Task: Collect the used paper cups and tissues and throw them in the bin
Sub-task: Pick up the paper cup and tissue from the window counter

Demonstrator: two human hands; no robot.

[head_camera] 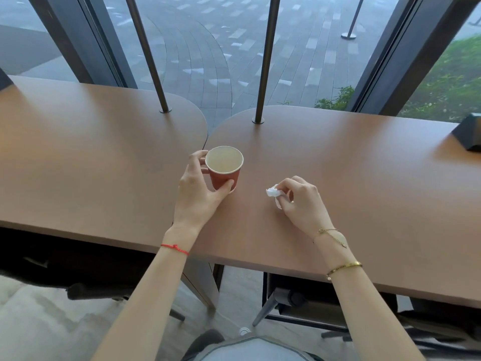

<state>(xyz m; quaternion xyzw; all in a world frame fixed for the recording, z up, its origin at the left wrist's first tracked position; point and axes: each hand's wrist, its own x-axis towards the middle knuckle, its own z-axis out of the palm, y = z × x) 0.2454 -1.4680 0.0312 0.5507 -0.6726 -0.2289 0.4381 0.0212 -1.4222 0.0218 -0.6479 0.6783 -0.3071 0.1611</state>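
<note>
A red paper cup with a pale, smooth inside and a thin white rolled rim stands upright at the rounded left end of the right wooden table, just beside the seam where it meets the left table. The left hand curls round the cup: the thumb presses its near wall low down and the fingers wrap the left side just below the rim. To the right of the cup, a little nearer, a small crumpled white tissue sits at the tips of the right hand, pinched between thumb and bent fingers, close to the table surface; whether it touches the wood cannot be told.

Both tabletops are matte brown with a fine grain and rounded ends that nearly touch. A dark round metal post rises from the right table at its far edge, another post from the left one. A dark angular box sits at the far right edge. A red string bracelet circles the left wrist; gold bracelets circle the right. Beyond the glass lie grey paving and a strip of grass.
</note>
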